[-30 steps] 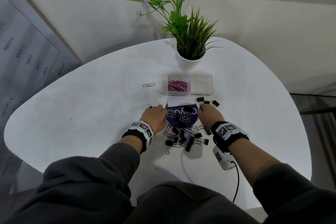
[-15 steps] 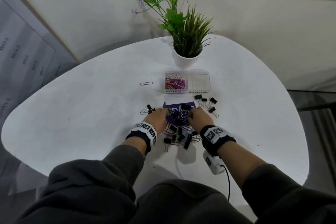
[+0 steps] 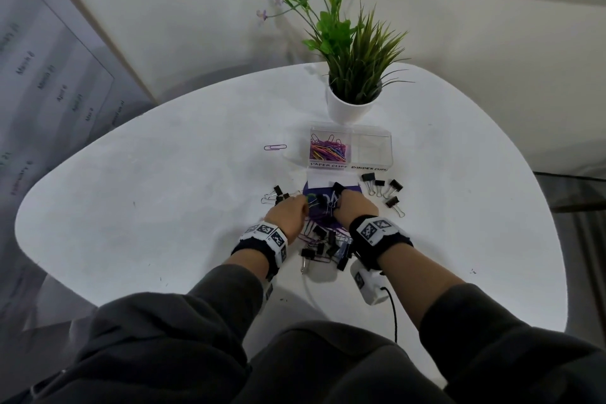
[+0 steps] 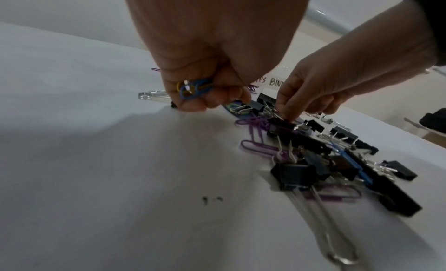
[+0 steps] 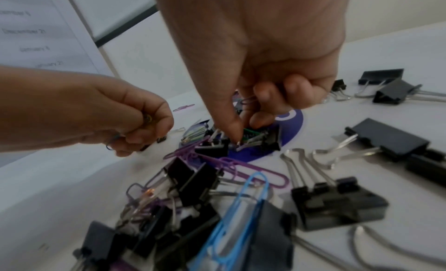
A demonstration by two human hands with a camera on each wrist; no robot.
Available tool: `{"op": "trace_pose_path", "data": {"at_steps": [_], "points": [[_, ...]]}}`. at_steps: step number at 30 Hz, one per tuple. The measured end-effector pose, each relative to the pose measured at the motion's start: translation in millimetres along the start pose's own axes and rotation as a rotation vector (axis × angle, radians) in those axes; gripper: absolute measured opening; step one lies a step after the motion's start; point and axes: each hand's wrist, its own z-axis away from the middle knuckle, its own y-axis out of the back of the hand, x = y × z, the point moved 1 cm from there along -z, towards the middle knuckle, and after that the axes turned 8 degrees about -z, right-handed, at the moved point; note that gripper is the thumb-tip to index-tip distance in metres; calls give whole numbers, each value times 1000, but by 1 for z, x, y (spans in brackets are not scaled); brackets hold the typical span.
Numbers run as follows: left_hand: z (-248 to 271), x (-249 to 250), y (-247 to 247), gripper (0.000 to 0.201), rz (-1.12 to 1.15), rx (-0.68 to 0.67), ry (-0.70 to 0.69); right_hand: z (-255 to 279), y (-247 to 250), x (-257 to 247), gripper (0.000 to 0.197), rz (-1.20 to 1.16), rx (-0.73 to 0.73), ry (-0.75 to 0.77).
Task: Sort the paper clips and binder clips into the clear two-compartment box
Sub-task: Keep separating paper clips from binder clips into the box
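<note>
The clear two-compartment box stands beyond my hands; its left half holds coloured paper clips, its right half looks empty. A mixed pile of black binder clips and purple and blue paper clips lies on the table around a purple card. My left hand is a fist that grips blue and yellow paper clips. My right hand reaches down into the pile, thumb and forefinger pinching at a green paper clip, with a purple clip tucked in its curled fingers.
A white pot with a green plant stands just behind the box. One purple paper clip lies alone left of the box. Several binder clips sit to the right of my hands, two more to the left. The table edge curves close in front.
My right hand has moved left from the card's right edge to its middle, close beside my left hand. The left hand has barely shifted.
</note>
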Motion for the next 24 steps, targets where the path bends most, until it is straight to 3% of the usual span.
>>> {"op": "trace_pose_path", "data": {"at_steps": [2,4,7,11,15,18,24], "points": [[-1,3,-1,24,-6,1,-17,1,4,2,6,-33,-23,34],[-3,5,-4,29,-46,-5,-36,4,10,8,20,-63,-12,61],[-6,7,-9,37,-121,4,-55,11,19,18,8,-129,27,112],[-9,14,-9,36,-287,41,-85,20,24,29,24,-117,21,143],[-9,18,-6,31,-381,56,-91,26,16,36,19,-176,-15,182],[-8,19,-7,32,-446,55,-111,27,2,40,12,-96,-41,188],[-10,13,-6,30,-350,-38,-30,28,-13,38,24,48,6,145]]}}
